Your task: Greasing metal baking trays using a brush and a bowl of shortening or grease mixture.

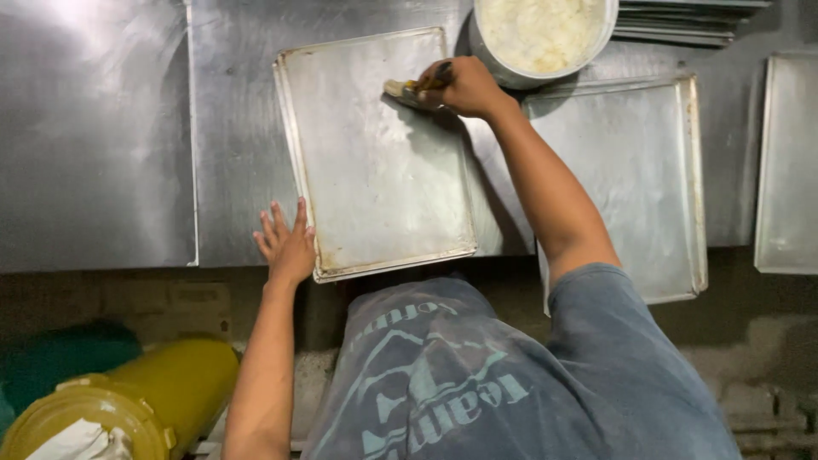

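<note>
- At the lower left, below the table edge, a yellow barrel (128,400) lies tilted, with something white at its mouth; what it is I cannot make out.
- The steel table (102,128) fills the upper part of the view, with a seam running down it left of the trays.
- The left hand (287,243) lies flat on the table with its fingers spread, holding nothing, and touches the lower left corner of the nearest tray.
- That baking tray (375,162) is a shallow metal sheet with a raised rim, lying slightly askew in front of the person; its surface looks dull and smeared.
- The brush (413,87) rests its pale bristles on the upper right part of this tray, the handle running back into the fist.
- The right hand (467,87) is closed around the brush handle, the arm reaching out across the table.
- Just beyond that hand stands a round tub (542,36) filled with a pale, creamy stuff, probably fat or grease.
- To the right lies a second tray (639,170), partly under the arm, its near edge overhanging the table.
- A stack of trays (682,21) sits at the top right, beside the tub.
- A further tray (788,162) is cut off by the right edge.
</note>
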